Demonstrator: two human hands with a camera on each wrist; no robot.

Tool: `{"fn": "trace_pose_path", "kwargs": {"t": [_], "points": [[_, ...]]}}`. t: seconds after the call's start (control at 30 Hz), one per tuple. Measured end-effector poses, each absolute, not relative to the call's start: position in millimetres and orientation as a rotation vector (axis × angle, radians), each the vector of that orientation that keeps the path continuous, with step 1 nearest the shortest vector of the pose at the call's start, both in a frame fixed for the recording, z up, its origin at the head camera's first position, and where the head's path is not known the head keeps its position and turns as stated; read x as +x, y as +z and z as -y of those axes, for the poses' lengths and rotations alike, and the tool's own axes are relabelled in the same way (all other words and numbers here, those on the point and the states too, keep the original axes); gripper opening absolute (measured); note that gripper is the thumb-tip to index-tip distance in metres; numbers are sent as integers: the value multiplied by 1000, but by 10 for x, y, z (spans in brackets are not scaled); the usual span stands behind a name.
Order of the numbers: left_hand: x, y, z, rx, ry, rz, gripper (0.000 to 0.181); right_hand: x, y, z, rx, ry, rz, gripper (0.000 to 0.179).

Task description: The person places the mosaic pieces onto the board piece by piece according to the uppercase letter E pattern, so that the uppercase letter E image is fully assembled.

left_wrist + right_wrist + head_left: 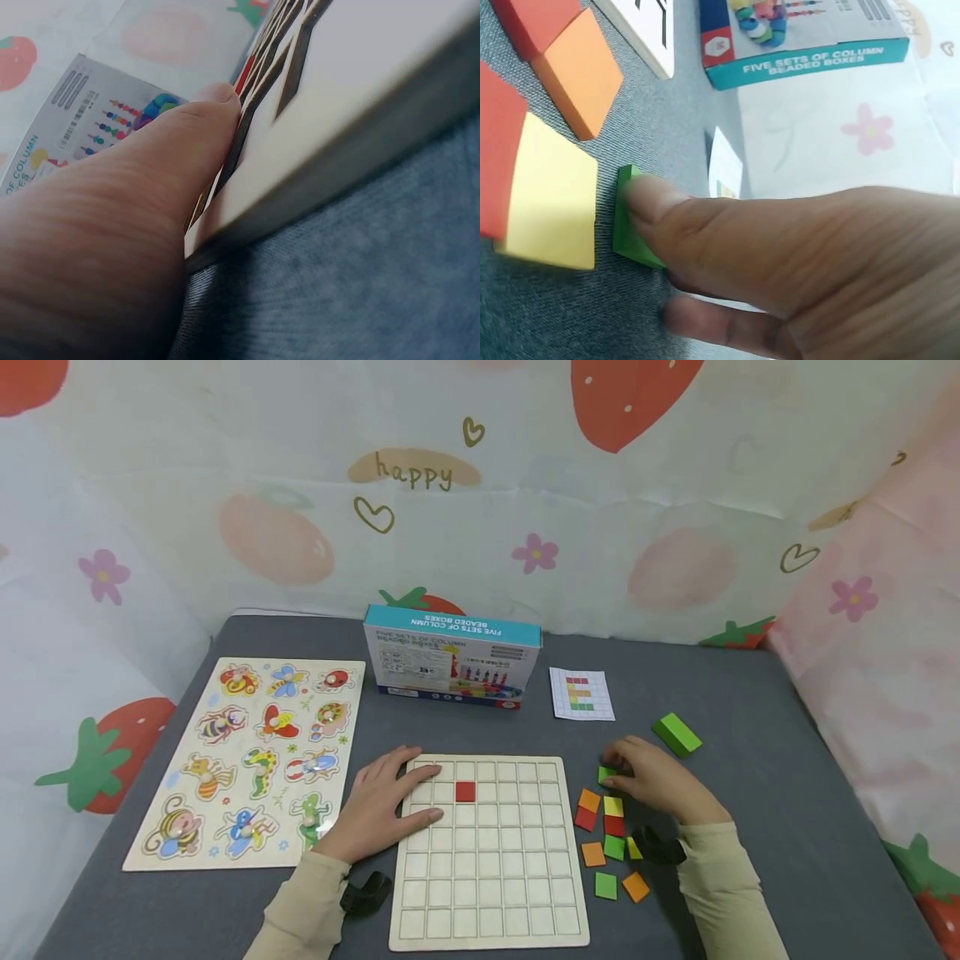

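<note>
A pale wooden grid board [489, 945] lies flat, with one red square tile [465, 792] in a cell of its second row. My left hand [382, 810] rests on the board's left edge, fingers spread; its thumb [161, 150] lies along the edge in the left wrist view. To the right of the board, my right hand [656, 775] pinches a green square tile [630, 232] between thumb and fingers. Whether that tile touches the table I cannot tell. Close beside it are a yellow tile [553, 196] and an orange tile [579, 73].
More loose tiles lie right of the board, among them a green tile [606, 886] and an orange tile [636, 887]. Behind stand a green block [677, 735], a patterned card [582, 694] and a beaded-toy box [453, 656]. An insect puzzle board [247, 764] lies left.
</note>
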State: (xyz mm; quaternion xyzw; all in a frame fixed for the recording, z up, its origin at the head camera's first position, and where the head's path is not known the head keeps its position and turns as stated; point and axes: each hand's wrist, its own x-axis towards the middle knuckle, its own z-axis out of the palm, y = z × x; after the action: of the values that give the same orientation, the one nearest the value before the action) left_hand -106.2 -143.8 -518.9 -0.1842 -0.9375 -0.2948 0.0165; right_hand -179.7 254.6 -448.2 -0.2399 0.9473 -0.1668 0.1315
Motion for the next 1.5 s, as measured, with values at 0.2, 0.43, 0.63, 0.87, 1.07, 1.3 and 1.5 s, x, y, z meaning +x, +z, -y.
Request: {"fn": "trace_pose_path", "kwargs": {"t": [0.2,0.43,0.63,0.87,1.07,1.3,1.5], "points": [[-1066,-5191,1437,-582,-917,2925,63,-1751,-4485,-2572,-682,-445,-2742,29],[-1078,-5185,1432,-577,-905,2921,63,-1750,-4472,-2567,-705,-421,-2778,24],[-1077,-5168,1420,-577,-899,2901,63,-1739,-4474,-2527,-713,-438,-2808,20],[-1075,-5167,1427,-571,-902,2920,63,-1682,-4461,-2338,-833,-515,-2832,19],[-1076,-5181,1425,-573,-902,2918,63,-1625,-4466,-2090,-955,-523,-2802,18],[-1061,-5196,1431,-577,-913,2887,62,-1566,-4491,-1803,-1173,-541,-2771,19],[-1057,-5196,1439,-568,-911,2915,62,-1543,-4496,-1581,-1302,-524,-2747,17]]}}
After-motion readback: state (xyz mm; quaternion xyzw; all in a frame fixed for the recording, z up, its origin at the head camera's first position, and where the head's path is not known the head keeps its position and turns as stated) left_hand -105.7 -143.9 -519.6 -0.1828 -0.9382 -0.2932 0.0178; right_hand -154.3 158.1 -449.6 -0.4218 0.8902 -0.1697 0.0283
